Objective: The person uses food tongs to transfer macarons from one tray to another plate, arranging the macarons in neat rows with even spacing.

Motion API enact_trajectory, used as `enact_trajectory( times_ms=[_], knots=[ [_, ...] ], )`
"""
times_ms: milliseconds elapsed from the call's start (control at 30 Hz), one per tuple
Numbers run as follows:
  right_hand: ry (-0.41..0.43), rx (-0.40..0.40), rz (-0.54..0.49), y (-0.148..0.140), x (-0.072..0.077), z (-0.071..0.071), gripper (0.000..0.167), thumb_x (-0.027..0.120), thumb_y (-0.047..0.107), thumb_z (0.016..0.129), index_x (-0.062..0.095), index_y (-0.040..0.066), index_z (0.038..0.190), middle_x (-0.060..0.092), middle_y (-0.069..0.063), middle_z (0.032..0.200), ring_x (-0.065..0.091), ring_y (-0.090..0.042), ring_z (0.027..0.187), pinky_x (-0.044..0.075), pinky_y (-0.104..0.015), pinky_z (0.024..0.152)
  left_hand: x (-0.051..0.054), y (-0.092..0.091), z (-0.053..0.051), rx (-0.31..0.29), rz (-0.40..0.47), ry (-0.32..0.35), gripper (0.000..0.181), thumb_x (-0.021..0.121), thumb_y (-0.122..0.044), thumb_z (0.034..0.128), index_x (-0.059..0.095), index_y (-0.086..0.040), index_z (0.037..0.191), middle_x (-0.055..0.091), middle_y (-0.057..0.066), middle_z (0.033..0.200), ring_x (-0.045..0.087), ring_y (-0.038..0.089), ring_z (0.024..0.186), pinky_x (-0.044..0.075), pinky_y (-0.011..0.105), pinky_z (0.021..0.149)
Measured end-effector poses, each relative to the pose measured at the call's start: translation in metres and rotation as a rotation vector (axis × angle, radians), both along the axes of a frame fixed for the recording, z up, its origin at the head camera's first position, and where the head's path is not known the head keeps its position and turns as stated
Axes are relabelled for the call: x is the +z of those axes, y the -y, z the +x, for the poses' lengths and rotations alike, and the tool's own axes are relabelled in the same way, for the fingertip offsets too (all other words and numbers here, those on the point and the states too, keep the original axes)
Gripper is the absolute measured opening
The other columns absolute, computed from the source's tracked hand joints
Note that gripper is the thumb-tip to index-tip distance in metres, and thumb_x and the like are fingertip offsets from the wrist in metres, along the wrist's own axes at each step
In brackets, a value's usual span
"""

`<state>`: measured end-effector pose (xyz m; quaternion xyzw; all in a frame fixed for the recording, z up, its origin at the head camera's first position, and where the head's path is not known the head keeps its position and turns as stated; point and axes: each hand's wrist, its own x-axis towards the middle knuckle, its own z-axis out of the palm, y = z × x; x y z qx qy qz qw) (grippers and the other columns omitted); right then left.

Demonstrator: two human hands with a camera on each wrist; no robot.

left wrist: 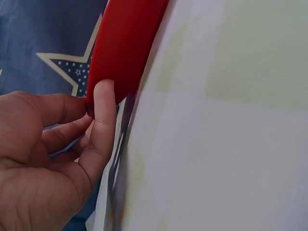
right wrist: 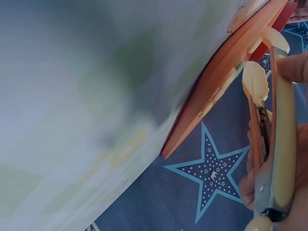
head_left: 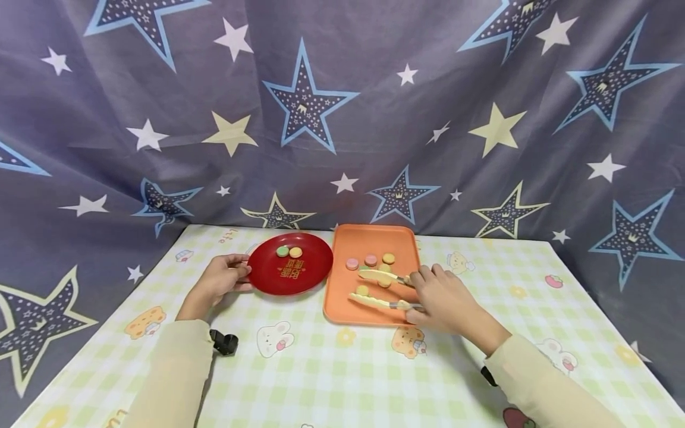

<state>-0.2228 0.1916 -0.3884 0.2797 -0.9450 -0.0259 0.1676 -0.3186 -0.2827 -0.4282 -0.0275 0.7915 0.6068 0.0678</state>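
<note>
In the right hand (head_left: pixel 441 300): serving tongs (right wrist: pixel 284 139), arms parted over the orange tray (head_left: pixel 339 312).

The right hand grips the tongs by the handles; the tips stand apart, and in the head view a small yellow piece (head_left: pixel 362 290) shows between them, close to the near tip; contact cannot be confirmed. Other yellow pieces (head_left: pixel 388 258) and two pink pieces (head_left: pixel 371 260) lie on the tray. Just beside the tray, the left hand (head_left: pixel 222 278) pinches the rim of the red plate (head_left: pixel 267 270), which carries one green piece (head_left: pixel 282 251) and one pale orange piece (head_left: pixel 295 252). The step in hand appears to be aligning the tongs for a pick-up. The next move likely calls for centring the tips on one piece, then squeezing the handles evenly.
</note>
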Motion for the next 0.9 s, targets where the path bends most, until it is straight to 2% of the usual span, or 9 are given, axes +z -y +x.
enact_trajectory(
  times_ms=[200,433,600,900],
  knots=[
    [-0.001,0.026,-0.015,-0.0065,-0.0019,0.0049,0.044,0.067,0.04,0.079,0.064,0.006,0.106,0.058,-0.007,0.096,0.046,-0.023,0.076,0.045,-0.036,0.059,0.0001,0.0052,0.0014,-0.013,0.026,0.01,0.049,0.052,0.001,0.1047,0.036,0.011,0.15,0.051,0.023,0.127,0.07,0.016,0.08,0.064,0.038,0.079],
    [0.041,0.033,-0.021,-0.009,-0.0006,0.0086,0.04,0.067,0.036,0.08,0.066,0.007,0.106,0.057,-0.004,0.093,0.046,-0.02,0.076,0.045,-0.034,0.059,0.0028,0.0063,0.0048,-0.021,0.06,0.03,0.051,0.053,0.001,0.1042,0.035,0.011,0.151,0.053,0.02,0.123,0.07,0.017,0.082,0.064,0.039,0.081],
    [0.046,0.046,-0.027,-0.0099,0.0,0.009,0.041,0.068,0.036,0.08,0.068,0.007,0.109,0.059,-0.003,0.095,0.047,-0.02,0.076,0.045,-0.034,0.059,0.0029,0.0064,0.005,-0.03,0.062,0.028,0.052,0.053,0.001,0.1044,0.035,0.01,0.152,0.053,0.02,0.122,0.07,0.016,0.083,0.064,0.039,0.082],
    [0.04,0.061,-0.029,-0.011,0.0006,0.0081,0.035,0.069,0.035,0.081,0.067,0.008,0.104,0.056,-0.001,0.09,0.045,-0.019,0.073,0.042,-0.032,0.056,0.0018,0.0054,0.0037,-0.023,0.061,0.026,0.052,0.054,0.0,0.1045,0.035,0.01,0.152,0.053,0.02,0.123,0.07,0.016,0.082,0.064,0.039,0.082]
  ],
)
